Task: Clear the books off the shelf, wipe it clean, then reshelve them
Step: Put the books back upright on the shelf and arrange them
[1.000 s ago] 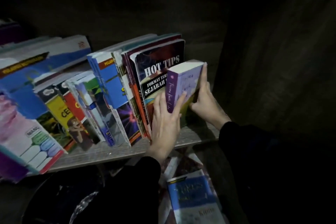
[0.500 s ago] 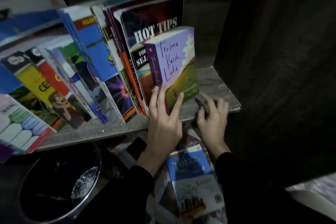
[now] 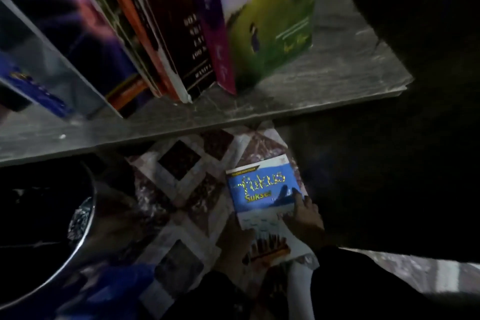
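A blue book (image 3: 259, 189) with yellow lettering lies on the patterned floor below the shelf board (image 3: 324, 91). My left hand (image 3: 235, 241) holds its lower left edge, thumb on the cover. My right hand (image 3: 305, 215) grips its right edge, fingers lying over the cover. On the shelf a row of books leans to the left. A purple and green book (image 3: 270, 34) ends that row on the right, next to a dark book with an orange edge (image 3: 166, 34). Both hands are dim and partly in shadow.
A black round bin (image 3: 52, 228) with a shiny rim stands on the floor at the left. The floor tiles (image 3: 181, 163) are patterned in squares. A dark side panel (image 3: 415, 34) closes the shelf at the right, with bare board beside the last book.
Both hands left the purple book on the shelf and dropped to the blue book on the floor. The view tilted down and moved closer.
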